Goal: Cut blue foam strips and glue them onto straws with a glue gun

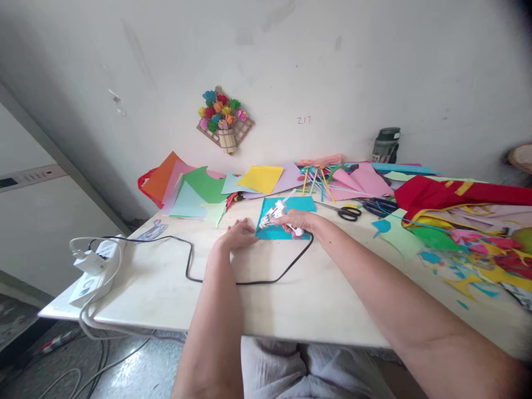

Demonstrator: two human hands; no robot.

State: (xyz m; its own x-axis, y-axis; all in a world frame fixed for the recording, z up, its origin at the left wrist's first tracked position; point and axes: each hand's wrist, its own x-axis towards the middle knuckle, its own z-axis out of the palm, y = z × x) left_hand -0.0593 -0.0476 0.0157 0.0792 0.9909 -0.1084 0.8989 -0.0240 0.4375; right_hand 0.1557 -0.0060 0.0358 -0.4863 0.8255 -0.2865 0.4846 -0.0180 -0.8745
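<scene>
My right hand (pixel 297 220) is wrapped round a white glue gun (pixel 274 213), whose nozzle points down and left at the left edge of a blue sheet of paper (pixel 286 233). A glue stick (pixel 290 195) juts from the back of the gun. Beside that same left edge, my left hand (pixel 239 234) lies on the table with its fingers stretched toward the sheet and the nozzle. It holds nothing that I can see. The gun's black cord (pixel 257 282) loops across the table in front of both hands.
A white power strip (pixel 93 271) with plugs sits at the table's left end. Coloured papers (pixel 203 185) and a yellow sheet (pixel 261 179) lie along the wall. Black-handled scissors (pixel 348 213) are right of the blue sheet. Paper scraps (pixel 465 260) and red cloth (pixel 457 194) cover the right side.
</scene>
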